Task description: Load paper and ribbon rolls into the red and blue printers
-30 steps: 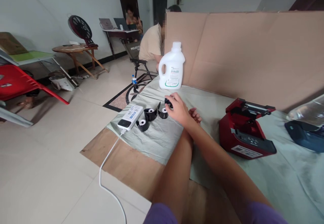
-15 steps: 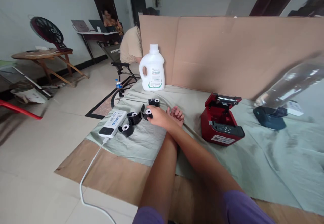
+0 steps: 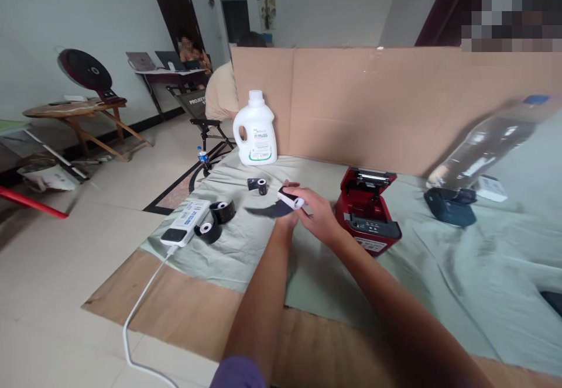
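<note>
The right grip (image 3: 322,215) pinches a black roll (image 3: 291,196) between thumb and fingers at its right-hand end, where a white core shows. The left grip (image 3: 287,222) lies close below or behind the roll, largely hidden; whether it is spread or closed cannot be determined. A loose dark tail (image 3: 273,210) extends leftward from the right grip, curved and hanging free. In assessment, the roll should be light and fairly firm through its wound body; the tail appears thin, pliable and prone to creasing or unwinding. The surface looks smooth and could slip under a slack hold. The sound hold is across the wound body or at both ends, clear of the tail. On the cloth-covered counter (image 3: 316,271), three further rolls (image 3: 223,212) lie left of the grip, two beside a white device (image 3: 187,222); a red machine (image 3: 369,203), lid raised, stands just to its right.
</note>
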Motion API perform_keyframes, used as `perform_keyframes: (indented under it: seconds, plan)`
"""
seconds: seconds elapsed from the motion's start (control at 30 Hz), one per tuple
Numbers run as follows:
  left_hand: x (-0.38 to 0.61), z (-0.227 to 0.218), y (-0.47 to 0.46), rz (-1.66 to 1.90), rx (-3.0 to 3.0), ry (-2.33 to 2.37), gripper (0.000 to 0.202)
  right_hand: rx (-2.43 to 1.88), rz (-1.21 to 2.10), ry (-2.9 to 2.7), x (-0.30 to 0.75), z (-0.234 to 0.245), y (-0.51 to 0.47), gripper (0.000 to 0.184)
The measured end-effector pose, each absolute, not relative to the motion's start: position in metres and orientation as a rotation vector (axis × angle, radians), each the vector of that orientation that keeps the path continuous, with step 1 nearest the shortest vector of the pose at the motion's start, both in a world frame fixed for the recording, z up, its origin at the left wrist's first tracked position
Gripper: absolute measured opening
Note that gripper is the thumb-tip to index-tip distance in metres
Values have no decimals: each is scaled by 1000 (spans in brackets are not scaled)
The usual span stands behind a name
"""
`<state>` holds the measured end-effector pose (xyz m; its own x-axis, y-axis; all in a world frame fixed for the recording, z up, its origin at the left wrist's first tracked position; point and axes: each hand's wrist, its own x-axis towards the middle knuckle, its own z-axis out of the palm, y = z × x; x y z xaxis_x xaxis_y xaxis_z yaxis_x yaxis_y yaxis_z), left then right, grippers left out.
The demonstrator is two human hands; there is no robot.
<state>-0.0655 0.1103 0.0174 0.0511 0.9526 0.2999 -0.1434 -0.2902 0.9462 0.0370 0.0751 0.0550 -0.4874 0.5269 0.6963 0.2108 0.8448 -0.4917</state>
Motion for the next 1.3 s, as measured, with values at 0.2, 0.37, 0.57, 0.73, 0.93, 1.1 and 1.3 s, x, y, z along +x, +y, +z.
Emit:
perform_keyframes:
  seconds: [0.2, 0.37, 0.57, 0.73, 0.93, 1.1, 1.3]
  plan:
    - [-67, 71, 89, 1436, 1078, 611, 45, -585, 548, -1853, 99, 78, 54, 44]
    - [-67, 121, 74, 1237, 1453, 576, 48, -556, 647, -1768, 122, 107, 44, 43]
    - [-42, 127, 62, 1251, 1469, 639, 45, -483, 794, -1647, 128, 123, 36, 45]
    - [-26, 109, 66, 1263, 1484, 778, 34, -670, 602, -1725, 149, 132, 46, 36]
    - [-38, 110, 72, 1062, 1381, 876, 69, -939, 555, -2064, 198, 146, 64, 40]
    - [-31, 111, 67, 950, 1669, 941, 54, -1170, 442, -2097, 209, 136, 76, 45]
    - [-14, 107, 64, 923, 1999, 1000, 21, -974, 950, -1962, 215, 132, 83, 43]
